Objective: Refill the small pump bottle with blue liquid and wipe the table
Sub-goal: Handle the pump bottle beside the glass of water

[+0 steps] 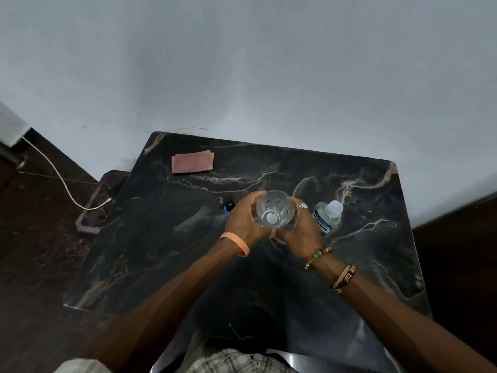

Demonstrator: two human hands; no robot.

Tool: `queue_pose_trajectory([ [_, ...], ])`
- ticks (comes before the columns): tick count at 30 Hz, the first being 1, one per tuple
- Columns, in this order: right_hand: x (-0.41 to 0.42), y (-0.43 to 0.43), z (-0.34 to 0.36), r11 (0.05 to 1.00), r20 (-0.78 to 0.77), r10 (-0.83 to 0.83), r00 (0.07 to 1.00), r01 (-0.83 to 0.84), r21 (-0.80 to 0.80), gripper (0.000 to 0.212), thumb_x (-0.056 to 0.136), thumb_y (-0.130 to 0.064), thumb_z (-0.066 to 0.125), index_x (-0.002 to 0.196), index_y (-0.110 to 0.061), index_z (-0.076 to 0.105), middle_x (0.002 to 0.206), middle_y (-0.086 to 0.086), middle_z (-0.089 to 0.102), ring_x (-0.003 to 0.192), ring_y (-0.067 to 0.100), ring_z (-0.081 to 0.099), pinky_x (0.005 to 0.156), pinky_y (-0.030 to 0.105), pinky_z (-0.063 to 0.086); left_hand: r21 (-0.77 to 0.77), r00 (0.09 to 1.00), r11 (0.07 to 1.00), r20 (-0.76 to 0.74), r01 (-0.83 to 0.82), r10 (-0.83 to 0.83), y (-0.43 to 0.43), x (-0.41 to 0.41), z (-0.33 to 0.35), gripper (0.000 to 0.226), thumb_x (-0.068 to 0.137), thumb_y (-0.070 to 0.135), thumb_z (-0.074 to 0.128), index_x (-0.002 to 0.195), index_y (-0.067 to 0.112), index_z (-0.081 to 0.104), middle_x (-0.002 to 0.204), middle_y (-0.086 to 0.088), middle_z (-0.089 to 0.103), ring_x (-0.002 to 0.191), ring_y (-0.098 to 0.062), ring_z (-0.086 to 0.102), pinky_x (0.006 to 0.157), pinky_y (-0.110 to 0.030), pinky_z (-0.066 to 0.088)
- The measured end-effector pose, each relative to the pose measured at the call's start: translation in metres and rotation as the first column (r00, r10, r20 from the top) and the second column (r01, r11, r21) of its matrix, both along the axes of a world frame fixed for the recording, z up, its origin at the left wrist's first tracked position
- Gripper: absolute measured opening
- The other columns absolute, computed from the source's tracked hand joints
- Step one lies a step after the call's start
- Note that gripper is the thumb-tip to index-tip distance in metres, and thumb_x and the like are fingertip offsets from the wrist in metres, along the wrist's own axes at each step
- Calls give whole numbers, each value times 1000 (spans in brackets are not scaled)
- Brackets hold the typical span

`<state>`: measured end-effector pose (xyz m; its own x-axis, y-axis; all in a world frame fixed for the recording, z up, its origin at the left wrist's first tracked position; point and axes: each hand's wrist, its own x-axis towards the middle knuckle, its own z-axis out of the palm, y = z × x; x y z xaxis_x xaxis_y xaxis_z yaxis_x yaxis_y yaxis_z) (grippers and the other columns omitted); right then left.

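Note:
A clear drinking glass (274, 209) is held above the middle of the dark marble table (188, 251), seen from above and looking empty. My left hand (243, 220) grips its left side and my right hand (300, 230) grips its right side. Just left of my left hand, a small bottle with a dark cap and blue body (228, 207) stands mostly hidden. To the right stands a clear mouthwash bottle (328, 216) with a white cap and a little blue liquid. A folded pink cloth (192, 161) lies at the table's far left.
The table stands against a pale wall (242, 63). A white cable (61, 179) runs across the dark floor to a low stand at the left. My checked shorts (236, 362) show at the bottom edge.

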<state>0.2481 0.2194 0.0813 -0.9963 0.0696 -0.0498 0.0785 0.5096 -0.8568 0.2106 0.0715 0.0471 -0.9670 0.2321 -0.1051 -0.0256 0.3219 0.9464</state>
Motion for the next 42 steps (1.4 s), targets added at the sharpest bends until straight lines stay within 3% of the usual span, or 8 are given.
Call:
queue_pose_trajectory([
  [9, 11, -31, -46, 999, 104, 31, 994, -30, -18, 66, 63, -20, 88, 120, -18, 55, 111, -4, 65, 101, 10, 62, 85, 36, 55, -60, 998, 996, 32, -59, 61, -33, 24, -37, 68, 59, 25, 90, 115, 45, 58, 110, 7, 69, 103, -10, 66, 88, -42, 56],
  [12, 14, -39, -54, 998, 137, 54, 989, -51, -29, 68, 61, -19, 87, 120, -19, 53, 110, -5, 65, 100, 11, 62, 84, 34, 54, -138, 997, 987, 0, -77, 78, -43, 31, -37, 61, 61, 35, 88, 106, 59, 54, 104, 24, 67, 100, 5, 63, 86, -18, 52],
  [16, 17, -49, -63, 996, 154, 73, 985, -64, -65, 68, 61, -16, 87, 118, -26, 51, 113, -9, 62, 105, 9, 60, 83, 18, 47, -137, 996, 987, 28, -81, 85, -54, 37, -44, 68, 56, 28, 93, 114, 40, 59, 99, 26, 67, 95, 14, 60, 75, 0, 43],
  [21, 16, -54, -73, 994, 169, 99, 981, -90, -60, 73, 63, -16, 86, 127, -20, 52, 118, -7, 61, 109, 9, 59, 93, 33, 50, -119, 994, 990, 77, -73, 82, -61, 37, -53, 71, 56, 24, 94, 119, 24, 60, 102, 19, 66, 94, 15, 60, 74, 0, 43],
  [27, 15, -55, -80, 993, 200, 120, 972, -113, -44, 76, 58, -29, 85, 125, -25, 51, 113, -14, 60, 103, 2, 57, 86, 21, 47, -102, 985, 990, 134, -93, 106, -68, 39, -64, 76, 54, 23, 94, 120, 25, 56, 111, 7, 68, 100, -5, 67, 83, -24, 55],
  [33, 9, -54, -86, 988, 211, 136, 968, -147, 39, 65, 71, -1, 69, 130, -18, 48, 117, -8, 60, 112, 12, 57, 88, 19, 46, -71, 980, 996, 190, -53, 65, -74, 38, -66, 90, 62, 1, 82, 138, 25, 41, 124, 11, 59, 113, 0, 58, 91, -21, 52],
  [38, -8, -35, -80, 998, 189, -49, 981, 41, 45, 63, 82, 12, 51, 138, -14, 44, 135, 3, 52, 123, 15, 49, 100, 35, 47, -253, 963, 958, 198, -131, 184, -105, 25, -67, 74, 78, -12, 58, 142, 21, 41, 137, -4, 51, 117, -13, 53, 93, -30, 51],
  [42, -42, -36, -64, 996, 153, -71, 986, 62, 61, 45, 91, -3, 53, 134, -17, 49, 131, 1, 57, 116, 13, 56, 90, 25, 52, -379, 976, 915, 108, -135, 189, -121, -4, -56, 57, 83, -4, 62, 134, 19, 50, 127, -3, 60, 110, -14, 60, 93, -28, 50],
])
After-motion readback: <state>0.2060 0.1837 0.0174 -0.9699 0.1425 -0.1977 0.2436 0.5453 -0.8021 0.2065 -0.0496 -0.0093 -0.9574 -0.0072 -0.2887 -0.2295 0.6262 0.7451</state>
